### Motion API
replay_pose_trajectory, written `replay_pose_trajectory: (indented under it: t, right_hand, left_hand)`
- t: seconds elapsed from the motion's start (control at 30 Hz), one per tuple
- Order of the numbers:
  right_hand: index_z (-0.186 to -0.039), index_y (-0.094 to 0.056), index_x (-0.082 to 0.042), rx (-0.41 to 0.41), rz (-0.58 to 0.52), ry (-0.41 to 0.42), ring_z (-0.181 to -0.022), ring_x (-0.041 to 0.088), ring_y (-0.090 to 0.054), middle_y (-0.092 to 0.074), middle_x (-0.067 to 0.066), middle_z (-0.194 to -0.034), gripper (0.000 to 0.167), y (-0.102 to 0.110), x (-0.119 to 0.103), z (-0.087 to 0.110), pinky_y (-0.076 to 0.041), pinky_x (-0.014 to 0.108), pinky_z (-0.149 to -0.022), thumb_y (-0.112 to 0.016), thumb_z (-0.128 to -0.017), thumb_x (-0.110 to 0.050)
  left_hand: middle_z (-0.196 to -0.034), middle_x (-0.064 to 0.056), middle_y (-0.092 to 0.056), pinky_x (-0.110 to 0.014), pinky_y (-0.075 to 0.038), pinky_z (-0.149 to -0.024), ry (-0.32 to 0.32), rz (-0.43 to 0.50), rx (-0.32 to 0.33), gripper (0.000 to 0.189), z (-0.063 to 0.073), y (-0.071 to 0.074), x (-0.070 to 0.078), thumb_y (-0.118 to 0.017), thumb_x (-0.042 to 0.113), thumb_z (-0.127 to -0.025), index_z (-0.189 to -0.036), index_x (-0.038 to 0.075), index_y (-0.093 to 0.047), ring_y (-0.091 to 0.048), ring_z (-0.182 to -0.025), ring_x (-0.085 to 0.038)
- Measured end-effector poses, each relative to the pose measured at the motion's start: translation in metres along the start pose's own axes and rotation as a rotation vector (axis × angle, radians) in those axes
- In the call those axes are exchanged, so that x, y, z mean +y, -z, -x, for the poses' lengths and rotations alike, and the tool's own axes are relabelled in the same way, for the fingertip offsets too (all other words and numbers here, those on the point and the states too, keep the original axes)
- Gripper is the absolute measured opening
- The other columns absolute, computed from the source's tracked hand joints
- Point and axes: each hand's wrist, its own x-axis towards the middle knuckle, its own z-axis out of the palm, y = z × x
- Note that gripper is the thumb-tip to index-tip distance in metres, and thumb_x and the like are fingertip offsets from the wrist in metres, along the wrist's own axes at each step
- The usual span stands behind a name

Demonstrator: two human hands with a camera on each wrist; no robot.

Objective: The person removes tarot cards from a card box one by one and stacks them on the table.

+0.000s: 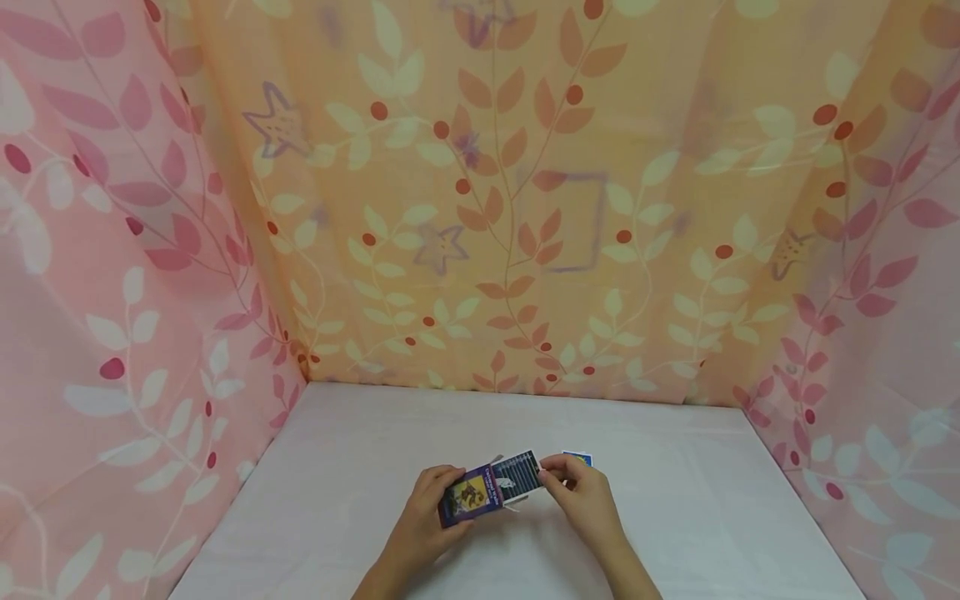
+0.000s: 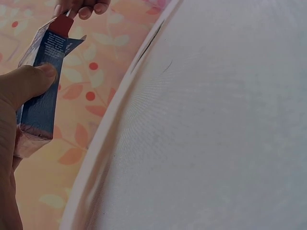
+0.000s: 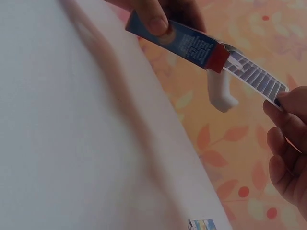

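Observation:
My left hand [image 1: 423, 517] grips a dark blue card box [image 1: 471, 497] with a yellow picture on its face, held above the table and tilted. In the left wrist view its thumb lies along the narrow side of the box [image 2: 43, 100]. From the opened end, where flaps stick out, a dark card with pale stripes [image 1: 517, 477] protrudes about halfway. My right hand [image 1: 588, 500] pinches the outer end of this striped card [image 3: 259, 79] between thumb and index finger. Whether it is one card or several cannot be told.
On the white table [image 1: 360, 442], just behind my right hand, lies a small blue and yellow card [image 1: 577, 458], partly hidden. Leaf-patterned cloth [image 1: 480, 333] hangs at the back and on both sides of the table.

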Motion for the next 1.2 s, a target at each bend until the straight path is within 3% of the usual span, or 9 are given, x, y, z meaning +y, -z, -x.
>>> replay_pose_trajectory:
  t: [0.27,0.4,0.77,1.2]
  right_hand:
    - [-0.096,-0.076,-0.023,0.021,-0.011,-0.001,-0.069,0.009,-0.059,-0.068,-0.010,-0.076,0.011,0.011,0.002,-0.004,-0.048,0.022,-0.063,-0.081,-0.088,-0.018]
    - [-0.096,-0.076,-0.021,0.022,-0.034,-0.014,-0.069,0.009,-0.059,-0.068,-0.008,-0.076,0.010,0.014,0.002,-0.005,-0.048,0.022,-0.061,-0.081,-0.089,-0.017]
    - [-0.096,-0.076,-0.021,0.056,-0.015,0.031,-0.070,0.008,-0.061,-0.069,-0.010,-0.077,0.011,0.020,0.006,-0.008,-0.050,0.022,-0.062,-0.081,-0.088,-0.014]
    - [-0.100,-0.076,-0.019,0.092,0.006,0.055,-0.073,0.010,-0.061,-0.071,-0.008,-0.082,0.011,0.035,0.012,-0.013,-0.052,0.022,-0.067,-0.079,-0.090,-0.015]
  left_hand:
    - [-0.137,0.009,-0.051,-0.029,-0.051,-0.104,-0.029,0.001,0.016,0.085,0.000,-0.001,-0.002,-0.097,0.024,-0.070,-0.143,0.022,-0.055,-0.050,-0.124,-0.009]
    - [-0.137,0.008,-0.051,-0.030,-0.051,-0.103,-0.056,0.009,0.027,0.085,0.000,-0.001,-0.003,-0.097,0.023,-0.068,-0.143,0.017,-0.056,-0.051,-0.123,-0.010]
    - [-0.138,0.010,-0.050,-0.032,-0.051,-0.105,-0.022,0.013,0.015,0.083,0.000,0.000,-0.002,-0.097,0.023,-0.069,-0.142,0.014,-0.057,-0.051,-0.124,-0.009]
    - [-0.137,0.004,-0.052,-0.027,-0.049,-0.105,-0.107,-0.010,0.044,0.088,-0.001,-0.001,-0.005,-0.097,0.021,-0.068,-0.144,0.018,-0.054,-0.053,-0.123,-0.013]
